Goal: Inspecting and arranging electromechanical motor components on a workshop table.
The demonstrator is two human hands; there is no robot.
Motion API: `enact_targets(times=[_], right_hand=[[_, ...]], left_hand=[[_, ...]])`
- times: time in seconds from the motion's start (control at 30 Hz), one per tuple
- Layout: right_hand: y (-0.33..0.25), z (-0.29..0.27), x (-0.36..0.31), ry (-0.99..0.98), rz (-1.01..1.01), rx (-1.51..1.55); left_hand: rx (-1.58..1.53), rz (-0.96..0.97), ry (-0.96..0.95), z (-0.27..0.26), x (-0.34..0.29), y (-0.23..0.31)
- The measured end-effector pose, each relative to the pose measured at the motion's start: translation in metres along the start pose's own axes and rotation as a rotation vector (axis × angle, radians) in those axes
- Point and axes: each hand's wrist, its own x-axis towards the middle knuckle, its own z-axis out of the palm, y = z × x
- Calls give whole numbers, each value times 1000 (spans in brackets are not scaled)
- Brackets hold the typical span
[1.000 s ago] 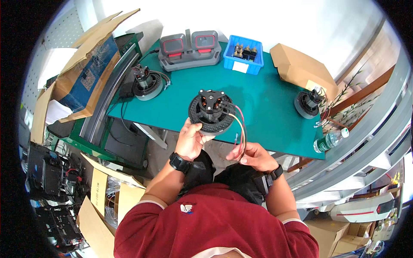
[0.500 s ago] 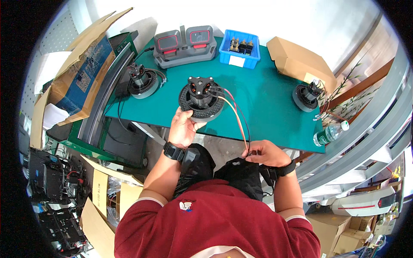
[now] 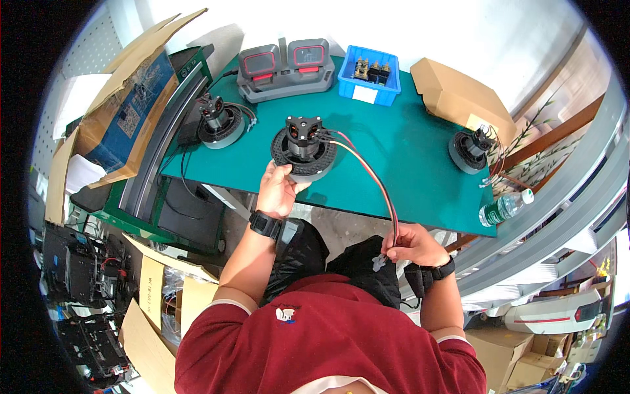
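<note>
Maroon short-sleeved shirt (image 3: 328,341), black wristwatches on both wrists.

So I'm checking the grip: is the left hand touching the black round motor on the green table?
Touching. The head view shows the left hand with its fingers on the near rim of the black round motor.

The left hand (image 3: 279,190) steadies a black motor (image 3: 303,148) on the green table (image 3: 407,164); the right hand (image 3: 410,244) pinches its wires (image 3: 367,172).
</note>
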Motion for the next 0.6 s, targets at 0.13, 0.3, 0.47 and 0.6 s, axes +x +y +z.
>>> enact_targets(times=[0.13, 0.3, 0.47, 0.6], right_hand=[[-1, -2, -2, -31, -185, 283], [-7, 7, 16, 140, -481, 717], [-27, 12, 33, 149, -482, 1153], [-37, 15, 40, 118, -472, 1311]], left_hand=[[12, -6, 10, -5, 3, 0], [-1, -37, 29, -15, 12, -6], [-17, -49, 70, -23, 16, -7], [-6, -52, 72, -24, 16, -7]])
